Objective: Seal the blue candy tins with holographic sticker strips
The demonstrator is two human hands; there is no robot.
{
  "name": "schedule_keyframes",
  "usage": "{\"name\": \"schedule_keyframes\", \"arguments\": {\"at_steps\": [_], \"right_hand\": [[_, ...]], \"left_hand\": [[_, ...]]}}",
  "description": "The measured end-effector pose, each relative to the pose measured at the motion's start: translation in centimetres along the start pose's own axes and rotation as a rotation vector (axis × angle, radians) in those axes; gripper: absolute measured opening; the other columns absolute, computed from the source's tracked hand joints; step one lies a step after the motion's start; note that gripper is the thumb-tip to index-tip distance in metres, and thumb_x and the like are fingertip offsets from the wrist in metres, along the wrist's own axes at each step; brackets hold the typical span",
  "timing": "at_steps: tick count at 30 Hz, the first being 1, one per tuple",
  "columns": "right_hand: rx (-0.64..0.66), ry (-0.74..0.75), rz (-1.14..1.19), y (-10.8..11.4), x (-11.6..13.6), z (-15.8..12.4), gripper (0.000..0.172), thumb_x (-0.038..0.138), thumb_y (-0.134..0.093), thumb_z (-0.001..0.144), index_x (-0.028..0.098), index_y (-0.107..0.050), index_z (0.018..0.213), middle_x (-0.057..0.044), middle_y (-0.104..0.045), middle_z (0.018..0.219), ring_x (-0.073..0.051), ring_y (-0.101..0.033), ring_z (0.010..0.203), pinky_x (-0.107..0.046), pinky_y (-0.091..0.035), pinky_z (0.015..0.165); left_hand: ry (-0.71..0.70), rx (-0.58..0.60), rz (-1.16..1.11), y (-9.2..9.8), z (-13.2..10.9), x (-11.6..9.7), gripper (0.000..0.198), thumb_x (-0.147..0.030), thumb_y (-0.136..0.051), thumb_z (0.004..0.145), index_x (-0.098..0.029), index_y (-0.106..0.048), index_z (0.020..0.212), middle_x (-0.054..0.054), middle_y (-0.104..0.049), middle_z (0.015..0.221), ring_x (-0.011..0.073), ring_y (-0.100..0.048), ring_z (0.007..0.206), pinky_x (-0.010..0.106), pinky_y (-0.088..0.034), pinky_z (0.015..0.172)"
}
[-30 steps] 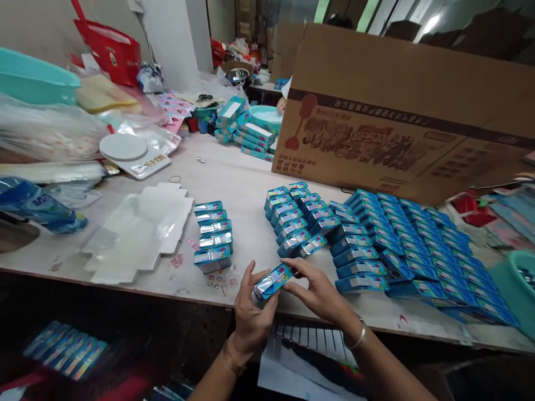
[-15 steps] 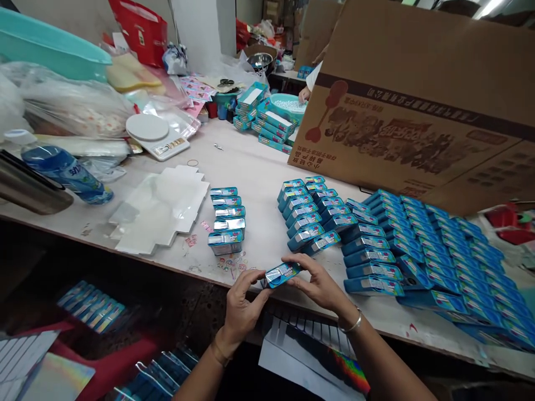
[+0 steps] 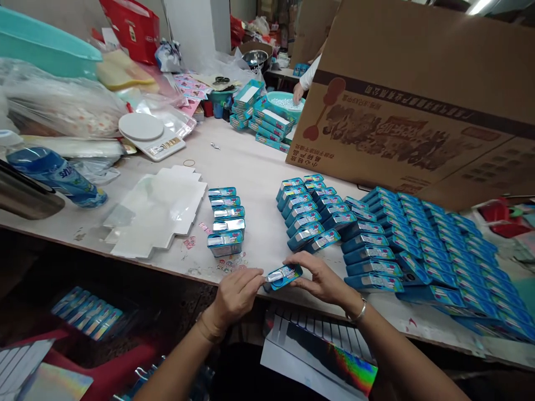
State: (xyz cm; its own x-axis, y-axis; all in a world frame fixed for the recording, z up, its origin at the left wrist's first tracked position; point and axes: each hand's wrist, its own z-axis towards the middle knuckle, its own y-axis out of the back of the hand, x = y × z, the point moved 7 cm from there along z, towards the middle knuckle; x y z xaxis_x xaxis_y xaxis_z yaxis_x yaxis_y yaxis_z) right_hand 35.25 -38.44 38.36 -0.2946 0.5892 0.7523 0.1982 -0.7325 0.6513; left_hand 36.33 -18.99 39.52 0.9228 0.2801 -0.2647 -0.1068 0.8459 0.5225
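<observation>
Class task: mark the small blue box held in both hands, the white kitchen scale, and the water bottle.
small blue box (image 3: 284, 275): head view, on its top face.
white kitchen scale (image 3: 141, 127): head view, centre of its round plate.
water bottle (image 3: 56, 174): head view, on its blue label.

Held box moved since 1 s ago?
Yes, slightly: against the five-box row, the held box sank toward the table edge and levelled out, left hand and right hand at its ends.

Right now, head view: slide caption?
Left hand and right hand hold a blue box beside rows of boxes on the table.
</observation>
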Motion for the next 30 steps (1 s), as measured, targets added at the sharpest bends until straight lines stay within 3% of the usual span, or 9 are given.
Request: {"name": "schedule_keyframes", "arguments": {"at_steps": [5,9,13,17,20,22,24,27,30], "right_hand": [[0.067,0.098,-0.129,-0.3,0.8,0.3,0.03,0.037,-0.058,0.096,0.017,-0.06,0.119,-0.013,-0.068,0.107,-0.024,-0.059,0.096,-0.038,-0.049,0.083],[0.074,0.139,-0.168,-0.3,1.5,0.4,0.026,0.031,-0.055,0.097,0.017,-0.06,0.118,-0.012,-0.067,0.103,-0.023,-0.058,0.092,-0.036,-0.048,0.081],[0.047,0.153,-0.163,-0.4,1.5,0.4,0.024,0.029,-0.057,0.095,0.018,-0.061,0.116,-0.011,-0.066,0.1,-0.023,-0.057,0.09,-0.035,-0.048,0.081],[0.034,0.151,-0.125,-0.4,1.3,0.4,0.025,0.029,-0.057,0.095,0.018,-0.061,0.118,-0.011,-0.066,0.103,-0.024,-0.059,0.095,-0.038,-0.049,0.086],[0.035,0.086,-0.039,0.0,1.0,0.1,0.047,0.037,-0.069,0.089,0.018,-0.056,0.13,-0.015,-0.065,0.118,-0.028,-0.059,0.108,-0.045,-0.048,0.095],[-0.022,0.015,0.085,0.7,0.9,-0.3,0.079,0.047,-0.08,0.078,0.018,-0.046,0.144,-0.019,-0.056,0.137,-0.032,-0.052,0.125,-0.049,-0.044,0.103],[-0.14,-0.053,0.292,1.6,1.2,-1.1,0.094,0.057,-0.081,0.072,0.022,-0.039,0.149,-0.018,-0.048,0.147,-0.033,-0.046,0.134,-0.049,-0.042,0.106],[-0.305,-0.159,0.757,1.8,1.9,-2.4,0.079,0.074,-0.064,0.079,0.024,-0.051,0.138,-0.015,-0.058,0.133,-0.026,-0.059,0.118,-0.038,-0.053,0.087],[-0.193,-0.327,1.284,-1.1,3.8,-3.1,0.081,0.086,-0.036,0.083,0.018,-0.063,0.118,-0.014,-0.067,0.111,-0.02,-0.066,0.089,-0.027,-0.054,0.06]], "left_hand": [[-0.428,0.268,0.068,1.3,4.8,-1.1,0.022,-0.009,-0.046,0.095,-0.015,-0.065,0.105,0.01,-0.077,0.094,0.0187,-0.072,0.087,0.031,-0.058,0.073],[-0.676,0.481,0.189,0.9,7.4,-2.3,0.02,-0.011,-0.047,0.095,-0.015,-0.067,0.093,0.009,-0.075,0.089,0.0188,-0.07,0.081,0.03,-0.055,0.068],[-0.692,0.607,0.129,1.2,9.8,-2.7,0.018,-0.012,-0.051,0.093,-0.021,-0.067,0.094,0.006,-0.073,0.09,0.0183,-0.068,0.088,0.028,-0.053,0.073],[-0.684,0.596,0.157,3.2,13.5,-3.6,0.023,-0.015,-0.045,0.097,-0.023,-0.067,0.102,0.005,-0.073,0.096,0.0179,-0.068,0.088,0.03,-0.054,0.077],[-0.722,0.564,0.161,4.8,15.4,-5.1,0.025,-0.017,-0.044,0.097,-0.022,-0.067,0.105,0.006,-0.074,0.098,0.0189,-0.07,0.09,0.03,-0.056,0.076],[-0.704,0.566,0.132,5.6,15.9,-5.9,0.026,-0.018,-0.046,0.097,-0.024,-0.067,0.111,0.005,-0.074,0.1,0.0193,-0.071,0.094,0.031,-0.057,0.079],[-0.688,0.572,0.124,6.2,15.6,-6.3,0.029,-0.019,-0.048,0.096,-0.025,-0.065,0.118,0.005,-0.074,0.102,0.0199,-0.071,0.097,0.032,-0.059,0.082],[-0.7,0.579,0.153,6.7,14.6,-6.5,0.034,-0.019,-0.049,0.095,-0.026,-0.063,0.125,0.006,-0.075,0.108,0.0219,-0.071,0.104,0.035,-0.06,0.086],[-0.704,0.566,0.147,7.1,13.9,-6.5,0.039,-0.019,-0.049,0.095,-0.027,-0.06,0.132,0.008,-0.074,0.115,0.0242,-0.07,0.109,0.039,-0.061,0.089]]}}
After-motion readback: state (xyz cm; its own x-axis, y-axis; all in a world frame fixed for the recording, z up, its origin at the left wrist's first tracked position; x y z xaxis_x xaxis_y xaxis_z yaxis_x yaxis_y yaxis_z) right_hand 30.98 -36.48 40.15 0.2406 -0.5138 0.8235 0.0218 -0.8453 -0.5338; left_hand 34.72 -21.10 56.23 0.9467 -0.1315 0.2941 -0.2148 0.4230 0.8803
